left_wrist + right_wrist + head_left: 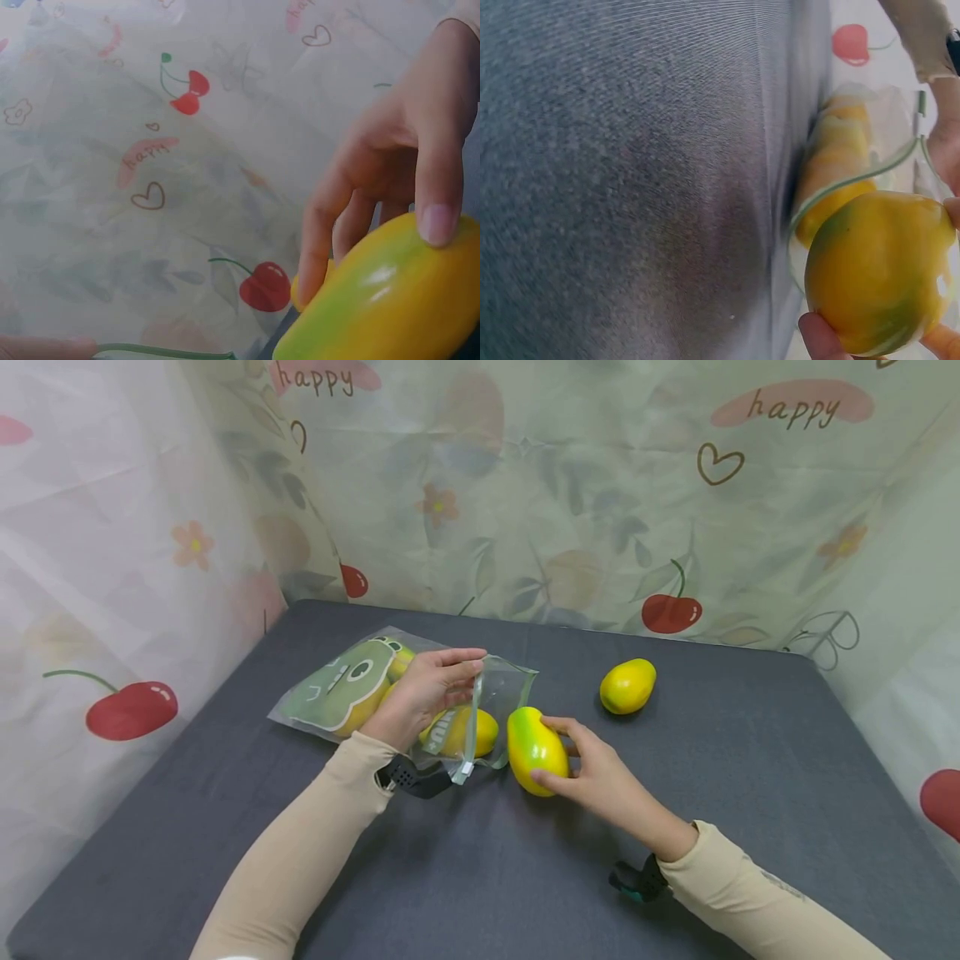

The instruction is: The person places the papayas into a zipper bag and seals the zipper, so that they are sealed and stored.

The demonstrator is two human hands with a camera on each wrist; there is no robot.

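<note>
My right hand (606,777) grips a glossy yellow mango (534,750) with a green patch, thumb on the near side and fingers on the far side. The fruit is right at the mouth of a clear zip bag (303,717). With my left hand (420,693) I hold the bag's rim, and its mouth gapes toward the mango. Inside the bag lie several yellow fruits, one of them (483,732) close to the opening. The right wrist view shows the held mango (881,270) in front of the bag's green-edged mouth (855,177).
Another yellow mango (628,687) lies on the dark grey tablecloth (465,877) to the right, behind my right hand. A white zip slider (465,770) hangs at the bag's near edge. A printed curtain (525,527) encloses the table's back and sides.
</note>
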